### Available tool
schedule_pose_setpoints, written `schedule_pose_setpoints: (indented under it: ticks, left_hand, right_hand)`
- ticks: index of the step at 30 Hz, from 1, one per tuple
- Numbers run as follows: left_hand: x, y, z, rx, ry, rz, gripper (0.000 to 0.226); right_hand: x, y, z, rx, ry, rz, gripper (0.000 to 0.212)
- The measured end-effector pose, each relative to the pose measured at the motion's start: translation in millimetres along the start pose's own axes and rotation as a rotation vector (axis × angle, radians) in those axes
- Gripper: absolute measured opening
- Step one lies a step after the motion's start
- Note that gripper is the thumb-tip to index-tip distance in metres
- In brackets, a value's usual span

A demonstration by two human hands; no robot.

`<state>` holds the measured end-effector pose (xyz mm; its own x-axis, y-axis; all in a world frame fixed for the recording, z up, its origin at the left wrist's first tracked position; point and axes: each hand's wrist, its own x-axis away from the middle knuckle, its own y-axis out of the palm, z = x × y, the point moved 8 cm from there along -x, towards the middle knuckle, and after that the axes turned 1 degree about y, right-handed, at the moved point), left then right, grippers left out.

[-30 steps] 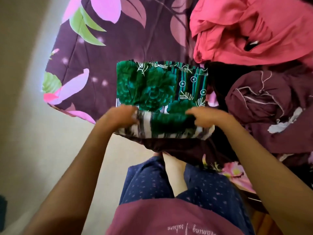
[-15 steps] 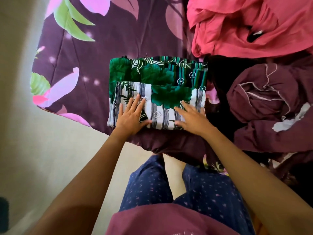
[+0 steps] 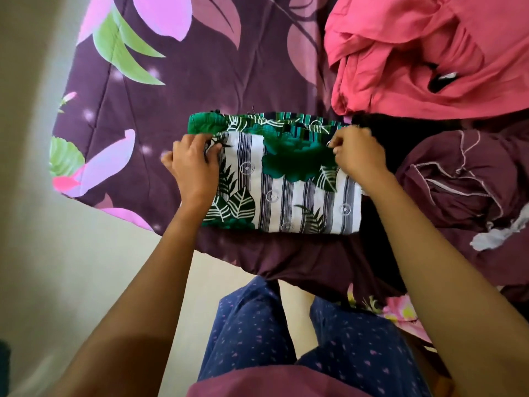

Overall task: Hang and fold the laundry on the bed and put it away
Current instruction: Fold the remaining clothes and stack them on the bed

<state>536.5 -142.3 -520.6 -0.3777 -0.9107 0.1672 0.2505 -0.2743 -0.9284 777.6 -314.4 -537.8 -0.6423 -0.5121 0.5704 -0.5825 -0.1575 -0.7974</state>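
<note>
Left hand [image 3: 194,163], right hand [image 3: 359,157]: cloth [image 3: 289,199] pinch

Nothing legible. Folded printed cloth [image 3: 289,193], pinched between my left hand [image 3: 194,167] and right hand [image 3: 359,156]: leaves, stripes and ringed dots, no letters. White tag [image 3: 447,77] in the pink garment [image 3: 400,47], up past my right fingers [image 3: 342,151]: too small to read.

Matt printed woven cloth [image 3: 286,179], quilted matt bedspread [image 3: 200,81], soft crumpled pink fabric [image 3: 415,53], maroon garment [image 3: 458,181] with pale stitching
</note>
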Motion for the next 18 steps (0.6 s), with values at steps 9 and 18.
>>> schedule_pose_setpoints:
  ticks: [9, 18]
  left_hand:
    - [-17.5, -2.8, 43.6, 0.154, 0.118, 0.262, 0.041]
    - [29.5, 111.1, 2.6, -0.234, 0.254, -0.323, 0.07]
  right_hand:
    - [-5.7, -6.3, -43.6, -0.155, -0.188, 0.352, 0.031]
    - [-7.2, 117.9, -41.9, 0.155, -0.3, 0.051, 0.066]
